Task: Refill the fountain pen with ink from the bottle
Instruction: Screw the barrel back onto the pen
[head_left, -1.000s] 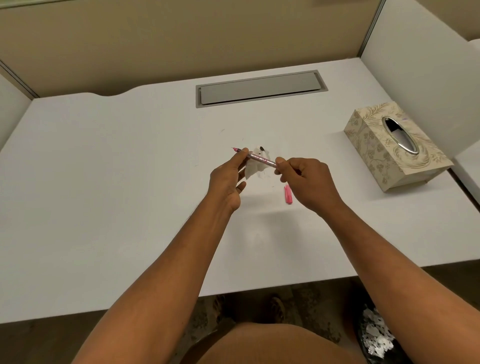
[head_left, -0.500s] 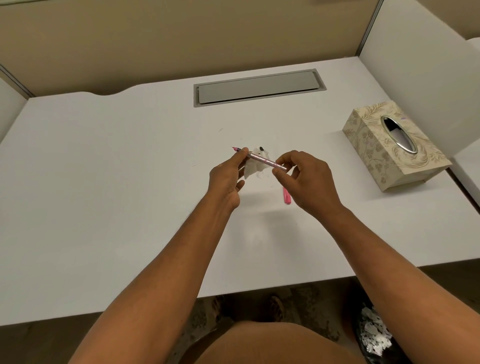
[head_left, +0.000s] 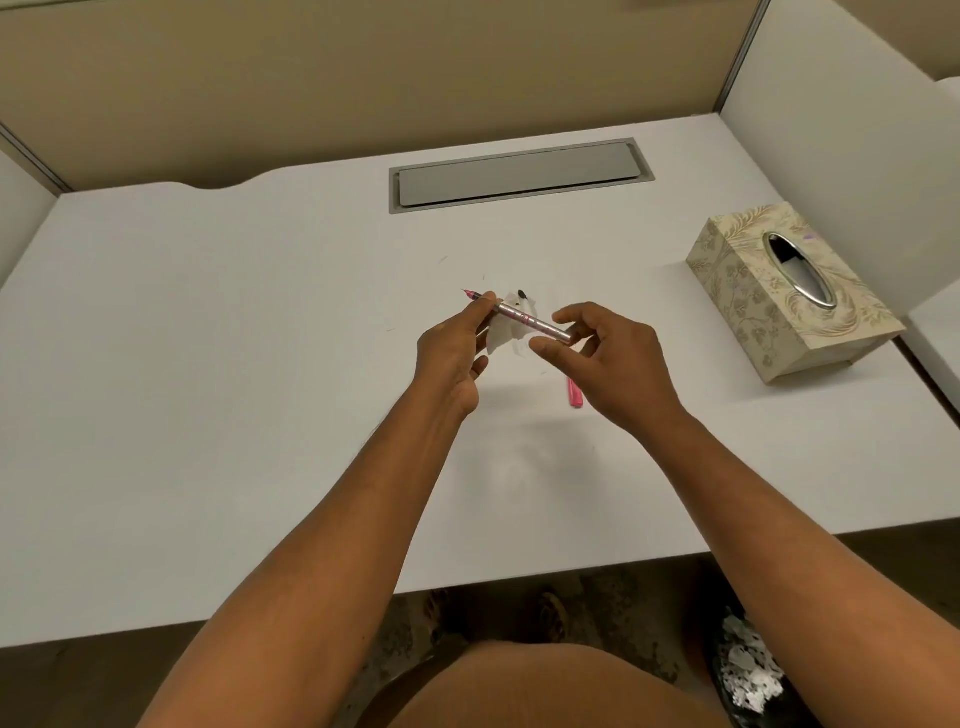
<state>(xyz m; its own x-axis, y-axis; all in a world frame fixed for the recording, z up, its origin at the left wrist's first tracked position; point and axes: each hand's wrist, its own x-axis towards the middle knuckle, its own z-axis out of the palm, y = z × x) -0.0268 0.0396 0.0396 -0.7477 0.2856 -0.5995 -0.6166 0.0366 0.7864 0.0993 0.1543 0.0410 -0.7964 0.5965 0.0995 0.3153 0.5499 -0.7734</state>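
Note:
A slim pink and silver fountain pen (head_left: 524, 318) is held level above the white desk (head_left: 208, 389), its pink nib end pointing far left. My left hand (head_left: 454, 348) pinches it near the nib. My right hand (head_left: 605, 358) sits at the barrel's rear end with thumb and fingers spread apart around it; whether they touch it I cannot tell. A crumpled white tissue (head_left: 506, 335) with a dark ink spot lies on the desk under the pen. The pink pen cap (head_left: 574, 395) rests on the desk below my right hand. No ink bottle is visible.
A patterned tissue box (head_left: 748, 306) stands at the right. A grey cable hatch (head_left: 519, 176) is set into the desk at the back. Partition walls close the back and right sides. A bin with paper scraps (head_left: 748, 670) is on the floor under the desk's right.
My right hand's fingers have opened from pinching the pen's rear end and now spread around it. My left hand has kept its hold on the pen.

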